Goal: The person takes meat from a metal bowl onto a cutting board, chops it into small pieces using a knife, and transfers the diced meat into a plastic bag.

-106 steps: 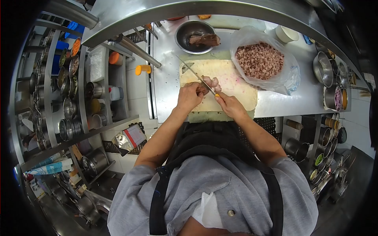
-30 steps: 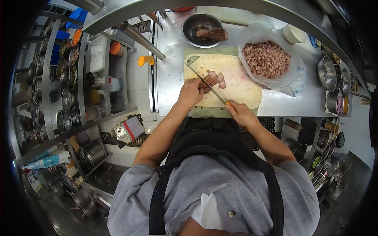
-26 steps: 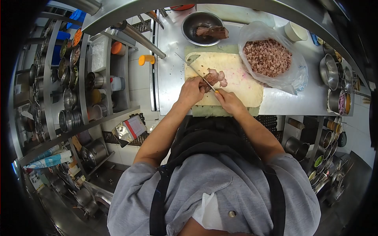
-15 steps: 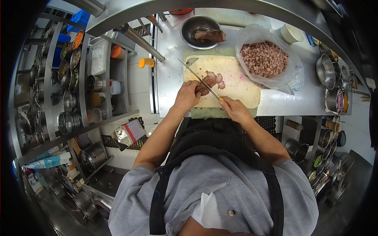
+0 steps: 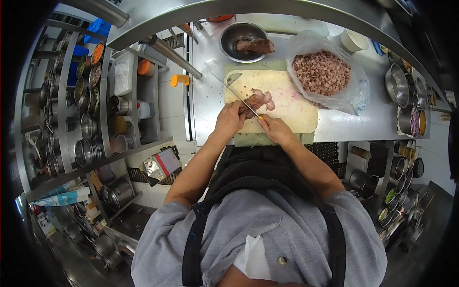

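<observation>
My right hand point(image 5: 277, 129) is closed round the yellow handle of a long knife point(image 5: 235, 93), whose blade slants up and left across a piece of meat point(image 5: 254, 100). My left hand point(image 5: 229, 119) grips the near-left end of that meat, fingers close beside the blade. Some pale cut slices point(image 5: 269, 104) lie against the right side of the piece. All this rests on a cream cutting board point(image 5: 296, 117), with a greenish cloth point(image 5: 248, 139) showing under its edges.
Behind the board stands a metal bowl point(image 5: 229, 42) with a chunk of meat point(image 5: 258, 46). To the right, an open plastic bag point(image 5: 356, 91) holds diced meat point(image 5: 322, 71). A steel post point(image 5: 177, 57) rises at the left, and a shelf bar point(image 5: 267, 5) crosses above.
My right hand and the knife handle have drawn a little left and toward my body, and the blade has shifted with them. My left hand keeps its grip on the meat.
</observation>
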The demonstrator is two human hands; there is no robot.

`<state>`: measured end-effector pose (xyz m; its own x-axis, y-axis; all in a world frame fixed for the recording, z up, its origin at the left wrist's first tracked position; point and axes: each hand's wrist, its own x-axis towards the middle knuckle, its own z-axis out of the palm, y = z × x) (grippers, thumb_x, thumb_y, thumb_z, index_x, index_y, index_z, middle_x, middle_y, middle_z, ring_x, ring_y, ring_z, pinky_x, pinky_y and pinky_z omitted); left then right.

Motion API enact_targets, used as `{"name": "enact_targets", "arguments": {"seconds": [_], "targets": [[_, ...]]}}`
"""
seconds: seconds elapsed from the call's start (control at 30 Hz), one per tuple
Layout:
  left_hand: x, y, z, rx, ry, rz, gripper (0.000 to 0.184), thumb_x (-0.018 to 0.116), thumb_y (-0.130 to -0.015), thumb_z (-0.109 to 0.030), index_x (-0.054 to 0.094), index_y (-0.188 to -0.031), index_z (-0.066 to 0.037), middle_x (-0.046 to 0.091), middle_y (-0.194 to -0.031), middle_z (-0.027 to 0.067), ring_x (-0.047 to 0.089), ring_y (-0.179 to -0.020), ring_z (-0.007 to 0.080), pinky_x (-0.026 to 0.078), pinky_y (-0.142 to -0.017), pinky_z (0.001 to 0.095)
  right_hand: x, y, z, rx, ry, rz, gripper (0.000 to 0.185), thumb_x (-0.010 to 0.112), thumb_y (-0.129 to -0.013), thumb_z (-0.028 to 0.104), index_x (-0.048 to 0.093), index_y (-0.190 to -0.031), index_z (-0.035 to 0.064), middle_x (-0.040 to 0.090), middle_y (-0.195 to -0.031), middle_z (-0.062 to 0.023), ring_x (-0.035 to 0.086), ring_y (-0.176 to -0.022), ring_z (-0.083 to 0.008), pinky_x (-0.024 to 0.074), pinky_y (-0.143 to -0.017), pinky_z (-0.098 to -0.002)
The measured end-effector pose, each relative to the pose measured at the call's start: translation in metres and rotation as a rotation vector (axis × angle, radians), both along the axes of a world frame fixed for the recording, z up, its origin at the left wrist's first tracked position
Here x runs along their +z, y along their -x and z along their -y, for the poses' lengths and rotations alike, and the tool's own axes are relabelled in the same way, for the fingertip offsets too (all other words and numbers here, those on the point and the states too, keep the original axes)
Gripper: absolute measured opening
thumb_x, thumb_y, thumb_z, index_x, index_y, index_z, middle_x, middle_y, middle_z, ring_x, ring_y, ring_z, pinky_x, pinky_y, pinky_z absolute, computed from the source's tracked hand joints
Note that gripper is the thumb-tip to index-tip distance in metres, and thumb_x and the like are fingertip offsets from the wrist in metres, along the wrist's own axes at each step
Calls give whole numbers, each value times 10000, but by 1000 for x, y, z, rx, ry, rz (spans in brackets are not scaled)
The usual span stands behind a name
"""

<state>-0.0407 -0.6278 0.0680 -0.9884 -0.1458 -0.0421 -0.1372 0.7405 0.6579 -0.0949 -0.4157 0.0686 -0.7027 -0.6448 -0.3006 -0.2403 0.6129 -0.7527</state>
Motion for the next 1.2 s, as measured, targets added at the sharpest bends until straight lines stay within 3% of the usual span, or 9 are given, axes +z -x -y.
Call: {"name": "enact_targets", "arguments": {"seconds": [0.23, 0.37, 0.43, 0.57, 0.7, 1.0, 1.03, 1.1, 1.2], "targets": [[5, -29, -7, 175, -79, 212, 325, 702, -842, -141, 573, -1105, 0, 669, -965, 244, 649, -925, 417, 538, -798, 497, 11, -15, -35, -8, 47, -97, 310, 527, -1033, 333, 633, -1136, 61, 668, -827, -268, 647, -816, -467, 498, -738, -527], [15, -25, -8, 189, 33, 151, 363, 709, -849, -174, 607, -1152, -3, 676, -1000, 212, 660, -946, 394, 538, -848, 462, 40, -19, -49, -56, 62, -4, 336, 529, -1036, 331, 626, -1197, 53, 664, -835, -271, 648, -822, -466, 491, -733, -517], [15, -11, -2, 106, 174, -79, 373, 708, -821, -155, 635, -1159, -13, 657, -1095, 199, 629, -1023, 397, 525, -897, 458, 45, -24, -54, -99, 66, 11, 348, 526, -1039, 334, 621, -1216, 50, 663, -836, -271, 649, -825, -466, 488, -733, -516], [4, 24, 0, -147, 143, -124, 350, 646, -793, -42, 650, -1142, -21, 646, -1156, 167, 597, -1072, 386, 503, -951, 439, 42, -33, -72, -259, 15, 52, 376, 519, -1044, 349, 617, -1247, 49, 667, -856, -285, 655, -860, -473, 496, -758, -513], [3, 38, -6, -240, 116, 1, 380, 637, -785, -5, 635, -1164, -25, 659, -1129, 159, 597, -1081, 370, 497, -957, 439, 44, -38, -91, -294, -50, 16, 398, 516, -1043, 363, 621, -1249, 39, 672, -895, -305, 656, -907, -483, 506, -784, -511], [2, 31, -12, -288, 229, -8, 346, 666, -816, -61, 674, -1160, -107, 650, -1048, 123, 607, -1015, 335, 504, -892, 444, 44, -47, -96, -327, -48, 36, 404, 523, -1039, 360, 623, -1253, 33, 682, -919, -297, 652, -911, -485, 503, -790, -521], [2, 31, -12, -287, 230, -8, 346, 666, -816, -61, 674, -1160, -107, 650, -1048, 123, 607, -1015, 335, 504, -892, 444, 43, -46, -94, -326, -47, 36, 404, 523, -1039, 360, 623, -1253, 33, 682, -919, -297, 652, -911, -485, 503, -790, -521], [3, 32, -11, -262, 202, -45, 184, 687, -797, -61, 678, -980, -75, 666, -1005, 130, 621, -992, 349, 518, -874, 446, 43, -43, -89, -279, -15, -26, 404, 529, -1036, 364, 625, -1252, 38, 681, -914, -295, 654, -902, -480, 503, -795, -518], [8, 33, 1, -261, 74, -50, 229, 696, -812, -113, 704, -1030, -44, 682, -917, 151, 642, -918, 356, 523, -832, 436, 48, -35, -77, -241, -41, 15, 392, 528, -1035, 364, 629, -1255, 56, 682, -916, -293, 656, -904, -476, 504, -803, -519]]}}
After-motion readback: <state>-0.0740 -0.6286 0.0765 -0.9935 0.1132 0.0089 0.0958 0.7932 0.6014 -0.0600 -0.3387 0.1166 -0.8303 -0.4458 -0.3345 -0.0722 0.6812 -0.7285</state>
